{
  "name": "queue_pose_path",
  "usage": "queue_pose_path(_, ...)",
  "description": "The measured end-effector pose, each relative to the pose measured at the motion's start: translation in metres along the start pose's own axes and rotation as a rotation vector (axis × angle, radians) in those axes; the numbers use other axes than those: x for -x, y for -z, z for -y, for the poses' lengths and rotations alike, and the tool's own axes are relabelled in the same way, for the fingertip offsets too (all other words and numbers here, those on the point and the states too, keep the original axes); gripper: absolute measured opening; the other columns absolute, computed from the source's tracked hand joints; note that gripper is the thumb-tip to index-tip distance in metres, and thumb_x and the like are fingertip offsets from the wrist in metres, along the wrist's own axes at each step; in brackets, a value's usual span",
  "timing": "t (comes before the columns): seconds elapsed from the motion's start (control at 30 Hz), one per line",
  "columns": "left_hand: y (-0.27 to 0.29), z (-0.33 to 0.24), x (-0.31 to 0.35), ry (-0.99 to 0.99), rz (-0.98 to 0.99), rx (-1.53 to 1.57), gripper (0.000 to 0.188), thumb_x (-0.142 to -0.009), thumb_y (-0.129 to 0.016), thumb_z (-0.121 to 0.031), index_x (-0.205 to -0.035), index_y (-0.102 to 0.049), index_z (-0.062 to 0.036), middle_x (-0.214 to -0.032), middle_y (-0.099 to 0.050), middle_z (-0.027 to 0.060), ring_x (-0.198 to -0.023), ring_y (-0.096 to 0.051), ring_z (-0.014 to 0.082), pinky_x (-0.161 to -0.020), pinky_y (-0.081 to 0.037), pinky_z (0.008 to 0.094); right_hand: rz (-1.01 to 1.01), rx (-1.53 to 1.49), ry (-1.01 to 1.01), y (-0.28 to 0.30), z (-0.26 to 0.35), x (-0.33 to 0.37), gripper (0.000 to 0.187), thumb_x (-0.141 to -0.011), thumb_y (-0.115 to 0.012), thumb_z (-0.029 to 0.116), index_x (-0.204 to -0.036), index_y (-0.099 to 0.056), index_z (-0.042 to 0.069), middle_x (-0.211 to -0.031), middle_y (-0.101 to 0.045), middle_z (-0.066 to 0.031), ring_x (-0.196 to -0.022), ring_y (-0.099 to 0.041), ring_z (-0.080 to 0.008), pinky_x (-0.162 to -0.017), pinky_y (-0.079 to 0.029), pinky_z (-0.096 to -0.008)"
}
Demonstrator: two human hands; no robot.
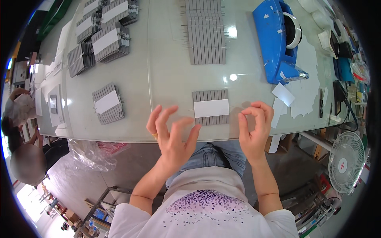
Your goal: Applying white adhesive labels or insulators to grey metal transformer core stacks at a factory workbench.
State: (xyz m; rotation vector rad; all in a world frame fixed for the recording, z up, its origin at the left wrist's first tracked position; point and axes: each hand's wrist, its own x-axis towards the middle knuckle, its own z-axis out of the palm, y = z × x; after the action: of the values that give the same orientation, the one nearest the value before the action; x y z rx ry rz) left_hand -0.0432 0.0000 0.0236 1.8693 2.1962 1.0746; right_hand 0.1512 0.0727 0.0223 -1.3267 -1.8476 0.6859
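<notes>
On the table right in front of me lies a bundle of grey ribbed strips [210, 121] with a white paper band [211, 108] across its middle. To its left hovers my left hand [173, 131], its fingers spread, the thumb near the bundle's lower left corner. My right hand [256, 125] is raised just right of the bundle, fingers loosely curved, with the index fingertip near the thumb. No object shows in either hand. Thin pins stick out at the bundle's side. Further off is a long stack of bare grey strips [206, 39].
Several banded bundles [111, 42] sit at the far left, with one more bundle [108, 104] nearer. A blue tape dispenser [270, 43] stands at the right, near a white card [283, 94]. Below the right edge is a fan [346, 162]. Another person [29, 158] is at the left.
</notes>
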Motion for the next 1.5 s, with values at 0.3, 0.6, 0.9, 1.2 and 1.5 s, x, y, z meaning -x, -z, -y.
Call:
queue_pose_path(0.3, 0.006, 0.023, 0.005, -0.361, 0.169, -0.133, 0.032, -0.084, -0.067, -0.023, -0.116, -0.071, -0.0194, -0.135, -0.054, 0.0079, -0.13, -0.04, 0.0338, -0.102, -0.032, 0.0445, 0.197, 0.325, 0.285, -0.028, 0.035, 0.025, 0.041, -0.084, -0.065, 0.018, -0.124, -0.067, 0.013, -0.139, -0.048, -0.0148, -0.116, -0.042, -0.0338, -0.097, -0.037, -0.0429)
queue_pose_path(0.6, 0.016, 0.02, 0.004, -0.404, 0.26, -0.325, 0.034, -0.092, -0.06, -0.032, -0.123, -0.067, -0.0206, -0.138, -0.053, 0.007, -0.134, -0.036, 0.0329, -0.104, -0.028, 0.045, 0.245, 0.527, 0.296, -0.019, 0.031, 0.03, 0.04, -0.096, -0.05, 0.039, -0.126, -0.067, 0.02, -0.146, -0.046, -0.0143, -0.12, -0.04, -0.0323, -0.097, -0.028, -0.0416)
queue_pose_path(0.9, 0.012, 0.009, -0.005, -0.277, 0.29, -0.151, 0.03, -0.088, -0.063, -0.024, -0.115, -0.067, -0.0126, -0.138, -0.052, 0.0115, -0.135, -0.036, 0.0374, -0.106, -0.027, 0.0471, 0.146, 0.523, 0.145, 0.018, 0.01, 0.028, 0.041, -0.09, -0.057, 0.033, -0.126, -0.066, 0.016, -0.143, -0.047, -0.0154, -0.118, -0.042, -0.0326, -0.097, -0.031, -0.0434)
queue_pose_path(1.2, -0.012, -0.028, -0.009, -0.446, 0.305, -0.239, 0.072, -0.082, -0.069, -0.05, -0.133, -0.054, -0.0014, -0.138, -0.052, 0.0121, -0.134, -0.04, 0.0339, -0.105, -0.029, 0.0516, -0.466, 0.629, 0.008, 0.132, -0.1, -0.025, 0.027, -0.088, -0.063, 0.017, -0.114, -0.068, 0.008, -0.119, -0.06, -0.0112, -0.112, -0.051, -0.0314, -0.1, -0.038, -0.0415)
queue_pose_path(1.5, -0.015, 0.003, 0.026, -0.633, 0.166, -0.274, 0.039, -0.082, -0.074, -0.029, -0.117, -0.067, -0.0133, -0.123, -0.064, 0.0014, -0.126, -0.052, 0.0234, -0.108, -0.03, 0.0488, -0.288, 0.546, -0.324, 0.215, -0.213, -0.07, 0.03, -0.083, -0.067, 0.021, -0.103, -0.069, -0.001, -0.091, -0.071, -0.0154, -0.083, -0.067, -0.0289, -0.075, -0.051, -0.0362)
